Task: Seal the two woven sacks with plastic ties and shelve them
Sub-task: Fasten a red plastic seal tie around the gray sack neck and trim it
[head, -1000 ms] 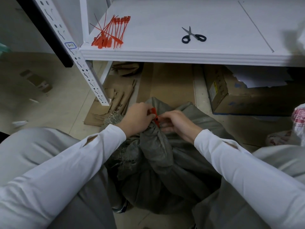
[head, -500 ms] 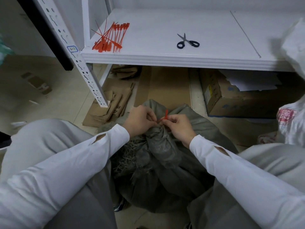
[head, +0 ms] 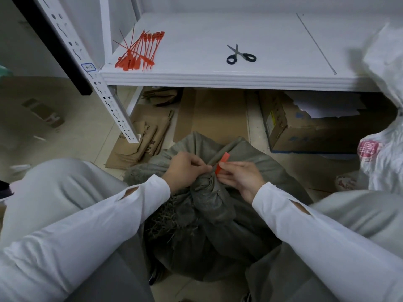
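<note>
The grey woven sack [head: 218, 214] sits on the floor below the shelf's [head: 218, 77] front edge. The left hand [head: 187, 168] pinches its gathered neck. The right hand [head: 238, 178] grips the red tie [head: 222, 163], whose tag now stands clear of the fingers, unlike a second ago. Cinching is probably under way; shelving is pending.

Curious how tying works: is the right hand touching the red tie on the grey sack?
Touching. The head view shows the right hand pinching the red plastic tie at the neck of the grey woven sack.
</note>
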`<state>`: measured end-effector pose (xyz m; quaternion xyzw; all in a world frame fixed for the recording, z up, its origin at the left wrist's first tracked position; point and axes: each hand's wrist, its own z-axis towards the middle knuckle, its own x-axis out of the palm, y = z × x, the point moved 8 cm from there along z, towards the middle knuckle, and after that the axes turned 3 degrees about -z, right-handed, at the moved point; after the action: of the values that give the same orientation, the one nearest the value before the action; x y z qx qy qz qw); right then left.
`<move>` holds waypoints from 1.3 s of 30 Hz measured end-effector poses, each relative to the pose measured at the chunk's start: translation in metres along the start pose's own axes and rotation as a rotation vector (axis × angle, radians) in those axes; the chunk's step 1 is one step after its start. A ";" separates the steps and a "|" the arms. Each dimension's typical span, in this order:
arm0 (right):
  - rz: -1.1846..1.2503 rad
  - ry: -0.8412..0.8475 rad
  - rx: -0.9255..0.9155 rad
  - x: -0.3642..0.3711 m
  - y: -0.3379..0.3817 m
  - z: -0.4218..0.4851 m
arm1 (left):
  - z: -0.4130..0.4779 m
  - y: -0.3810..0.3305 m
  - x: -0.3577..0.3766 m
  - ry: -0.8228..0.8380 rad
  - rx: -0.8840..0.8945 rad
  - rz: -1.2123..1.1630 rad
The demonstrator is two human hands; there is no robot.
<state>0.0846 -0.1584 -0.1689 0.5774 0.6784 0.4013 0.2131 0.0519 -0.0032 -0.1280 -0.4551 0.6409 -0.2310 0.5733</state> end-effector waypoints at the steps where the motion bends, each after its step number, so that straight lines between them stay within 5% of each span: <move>1: 0.016 0.008 0.004 -0.001 0.000 0.000 | 0.000 0.002 0.002 0.001 -0.031 -0.060; 11: 0.105 0.006 0.024 0.001 0.004 0.006 | 0.004 0.007 0.008 -0.016 -0.247 -0.291; 39: 0.112 0.042 0.067 0.017 0.010 0.008 | 0.011 0.010 0.005 -0.082 -0.222 -0.357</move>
<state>0.0924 -0.1400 -0.1626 0.6126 0.6625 0.4017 0.1565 0.0593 -0.0004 -0.1410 -0.6309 0.5478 -0.2383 0.4951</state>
